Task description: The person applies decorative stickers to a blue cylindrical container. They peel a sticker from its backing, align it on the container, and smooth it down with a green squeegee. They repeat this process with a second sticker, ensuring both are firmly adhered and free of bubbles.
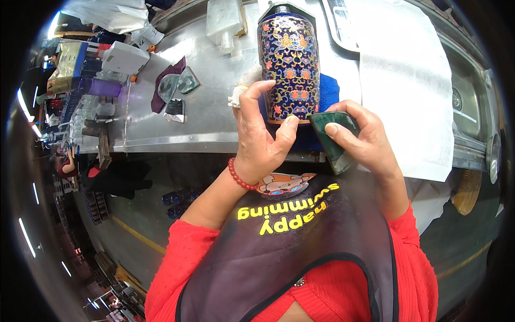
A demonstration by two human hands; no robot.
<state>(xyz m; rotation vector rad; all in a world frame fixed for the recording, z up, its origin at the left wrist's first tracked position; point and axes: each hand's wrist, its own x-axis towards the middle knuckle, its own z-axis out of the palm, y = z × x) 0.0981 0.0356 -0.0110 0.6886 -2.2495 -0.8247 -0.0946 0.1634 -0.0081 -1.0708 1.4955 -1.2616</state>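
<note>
A dark blue vase (290,67) with gold, red and orange scrollwork lies on its side on the metal table, its base toward me and its neck pointing away. My left hand (262,129) grips it at the near left, index finger along its side and thumb at the gold-edged base. Between thumb and fingers, my right hand (365,134) pinches a flat green fan-shaped piece (335,145). Its upper left corner reaches the base edge; whether it touches cannot be told. Blue cloth (328,88) lies under the vase, and a white cloth bundle (244,86) sits beside my left hand.
On the metal table (214,129) to the left lie green flat pieces (188,80) and a maroon cloth (160,91). A clear square bottle (225,24) lies farther back. White paper (405,91) covers the right side, beside a metal sink (464,107). Boxes and containers crowd the far left.
</note>
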